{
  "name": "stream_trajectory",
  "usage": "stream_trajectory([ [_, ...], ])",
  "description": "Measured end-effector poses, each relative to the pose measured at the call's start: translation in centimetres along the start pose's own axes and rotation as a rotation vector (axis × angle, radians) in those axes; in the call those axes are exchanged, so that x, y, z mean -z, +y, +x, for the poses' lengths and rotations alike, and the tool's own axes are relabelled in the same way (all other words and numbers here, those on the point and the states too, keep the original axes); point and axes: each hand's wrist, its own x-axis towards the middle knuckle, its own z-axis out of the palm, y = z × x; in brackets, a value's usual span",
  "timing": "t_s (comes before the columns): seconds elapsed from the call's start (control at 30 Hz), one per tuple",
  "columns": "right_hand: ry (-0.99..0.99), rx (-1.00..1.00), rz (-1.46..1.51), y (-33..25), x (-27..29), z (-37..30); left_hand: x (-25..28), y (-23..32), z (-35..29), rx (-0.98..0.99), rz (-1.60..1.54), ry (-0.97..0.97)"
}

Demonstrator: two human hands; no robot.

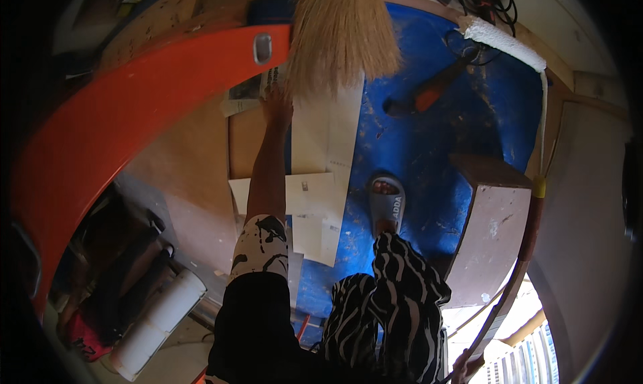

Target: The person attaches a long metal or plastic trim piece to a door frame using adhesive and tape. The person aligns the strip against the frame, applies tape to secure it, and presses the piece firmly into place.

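My left hand [277,107] reaches forward with fingers outstretched, at a dark printed sheet or packet [255,87] lying among flat cardboard pieces. Whether the fingertips press on it I cannot tell. Just beyond the hand hang the straw bristles of a broom [343,32]; its handle is out of view. At the lower right my right hand [467,366], partly hidden, is closed round the long pole of a paint roller [534,213]. The pole runs up my right side to a white fluffy roller head [506,42] at the upper right.
A big orange curved panel [144,83] arches across the left. Pale cardboard strips [321,133] lie on the blue floor [429,136], near a dark-and-orange tool [429,96]. A box-like wooden piece [492,223] stands right. Lower left are a white cylinder [161,324] and another person [100,317].
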Motion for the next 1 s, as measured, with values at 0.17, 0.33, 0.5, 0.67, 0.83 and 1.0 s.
stream_trajectory([
  [0.17, -0.034, -0.01, -0.043, -0.3, 0.3, 2.0, -7.1, -1.3, 1.9, 0.021, 0.025, 0.333],
  [0.33, -0.006, 0.016, -0.026, 0.9, 1.6, -0.7, 2.7, -5.7, -5.1, 0.067, -0.323, 0.354],
  [0.5, -0.009, -0.022, 0.116, 1.1, 3.5, -6.2, 15.2, -11.4, -20.5, 0.212, -0.862, 0.597],
  [0.67, -0.016, 0.171, 0.196, -11.4, 6.4, -15.6, 25.7, -15.9, -35.6, 0.296, -1.078, 0.668],
  [0.83, -0.113, 0.069, 0.123, -8.8, 13.4, -23.7, 35.6, -17.3, -49.3, 0.178, -1.246, 0.647],
  [1.0, -0.029, 0.183, 0.161, -4.5, 20.6, -34.6, 41.2, -20.5, -59.7, -0.134, -1.084, 0.441],
])
